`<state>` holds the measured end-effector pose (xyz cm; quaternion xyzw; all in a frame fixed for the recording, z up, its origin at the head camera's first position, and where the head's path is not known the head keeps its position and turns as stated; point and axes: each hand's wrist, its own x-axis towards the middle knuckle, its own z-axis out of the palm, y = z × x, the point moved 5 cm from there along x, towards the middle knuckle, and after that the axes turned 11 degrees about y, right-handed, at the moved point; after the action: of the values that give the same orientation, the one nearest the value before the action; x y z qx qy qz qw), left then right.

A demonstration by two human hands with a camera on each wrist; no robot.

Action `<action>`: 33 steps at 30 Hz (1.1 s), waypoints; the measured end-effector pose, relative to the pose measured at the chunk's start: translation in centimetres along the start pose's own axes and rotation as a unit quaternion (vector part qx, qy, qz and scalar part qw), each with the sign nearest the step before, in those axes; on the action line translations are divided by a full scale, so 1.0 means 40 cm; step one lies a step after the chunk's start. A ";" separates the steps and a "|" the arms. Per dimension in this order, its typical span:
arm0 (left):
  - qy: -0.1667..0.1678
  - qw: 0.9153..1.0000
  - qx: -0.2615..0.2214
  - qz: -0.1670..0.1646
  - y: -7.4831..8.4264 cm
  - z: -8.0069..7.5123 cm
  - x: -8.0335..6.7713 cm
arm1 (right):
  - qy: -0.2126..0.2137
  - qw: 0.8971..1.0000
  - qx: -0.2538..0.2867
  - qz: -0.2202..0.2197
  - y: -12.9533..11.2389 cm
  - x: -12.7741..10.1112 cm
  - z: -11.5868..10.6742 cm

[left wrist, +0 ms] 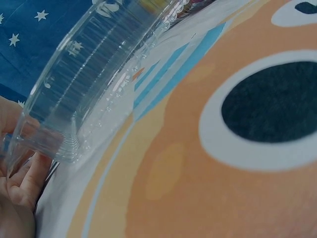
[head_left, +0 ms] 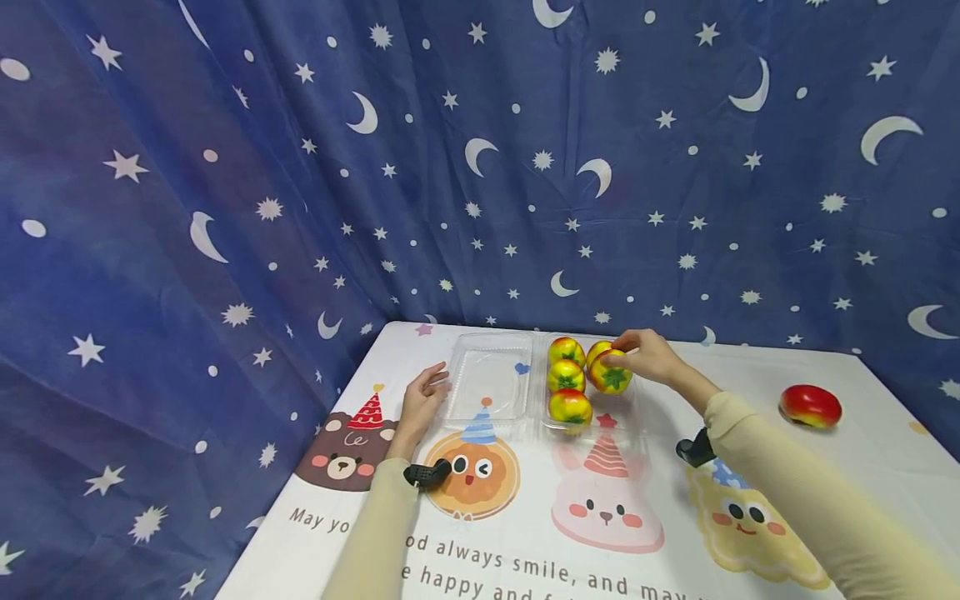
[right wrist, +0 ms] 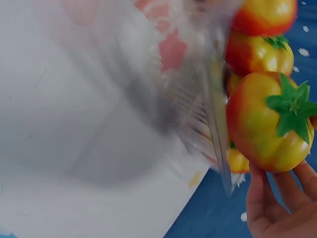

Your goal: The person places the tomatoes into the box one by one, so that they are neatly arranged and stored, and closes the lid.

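A clear plastic clamshell box [head_left: 525,408] lies open on the table, its lid half [head_left: 489,375] to the left. Three yellow-red toy tomatoes [head_left: 566,379] sit in a column in the right half. My right hand [head_left: 647,354] grips another tomato [head_left: 611,372] just over that half; the right wrist view shows this tomato [right wrist: 270,121] held at my fingertips [right wrist: 267,198] beside the box wall. A further tomato [head_left: 597,350] shows behind it. My left hand [head_left: 423,398] touches the lid's left edge, fingers [left wrist: 25,173] against its clear corner [left wrist: 54,139].
A red and yellow toy fruit [head_left: 810,405] lies alone at the table's right side. The tablecloth [head_left: 525,533] carries cartoon animals and printed words. A blue star-and-moon curtain [head_left: 480,167] hangs close behind and to the left of the table.
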<state>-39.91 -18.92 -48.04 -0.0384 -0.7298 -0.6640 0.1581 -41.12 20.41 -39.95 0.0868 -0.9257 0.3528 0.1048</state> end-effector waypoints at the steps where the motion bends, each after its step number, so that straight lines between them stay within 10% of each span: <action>1: 0.000 1.000 0.000 0.003 -0.002 0.000 0.002 | 0.000 1.000 -0.006 -0.002 -0.003 -0.001 0.009; 11: 0.031 0.999 0.010 0.016 -0.086 0.006 0.030 | 0.002 0.999 -0.048 0.001 0.002 -0.009 0.058; 17: 0.038 0.998 0.005 0.048 -0.088 0.003 0.027 | 0.001 0.997 -0.069 -0.026 0.005 -0.008 0.069; 26: 0.003 1.000 0.002 -0.006 -0.055 -0.002 0.009 | -0.003 0.995 -0.092 -0.036 0.001 -0.020 0.076; 33: 0.028 0.999 0.007 0.033 -0.091 0.003 0.031 | 0.023 0.996 -0.073 -0.040 -0.007 -0.022 0.028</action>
<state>-42.07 -19.42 -51.17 -0.0425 -0.7282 -0.6540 0.2008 -40.36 19.51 -40.82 0.1080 -0.9423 0.2813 0.1461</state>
